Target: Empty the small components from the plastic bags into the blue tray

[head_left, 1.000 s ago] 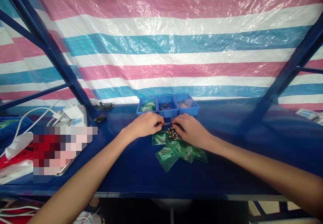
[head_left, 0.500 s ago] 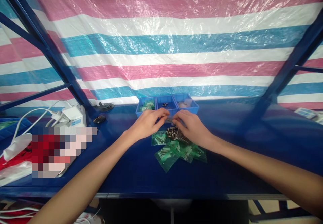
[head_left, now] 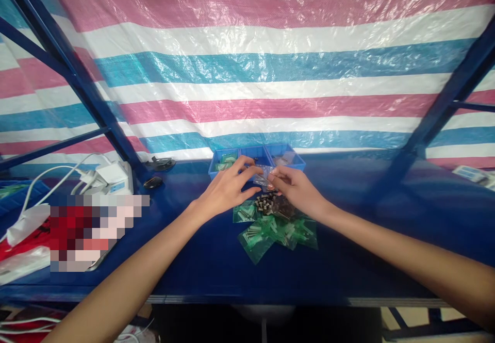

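Note:
A small clear plastic bag (head_left: 263,177) is pinched in my right hand (head_left: 296,185), above the dark metal pieces. My left hand (head_left: 232,185) has its thumb and fingers spread at the bag's left side; its fingertips are close to the bag. Below the hands lies a pile of small dark and silvery metal pieces (head_left: 265,203). Green-tinted bags of screws (head_left: 257,237) lie in front of the pile. Behind my hands stands a blue three-part bin (head_left: 300,166), with green bags on its left and clear bags on its right.
On the left are a white power strip with plugs and cables (head_left: 112,178), a black mouse-like object (head_left: 153,182) and a red item (head_left: 31,240). A striped plastic sheet (head_left: 270,69) hangs behind the blue table (head_left: 193,271). Blue frame posts rise on both sides.
My left fingers have spread apart from their pinch. The clear bag now shows more plainly between my hands, held by the right.

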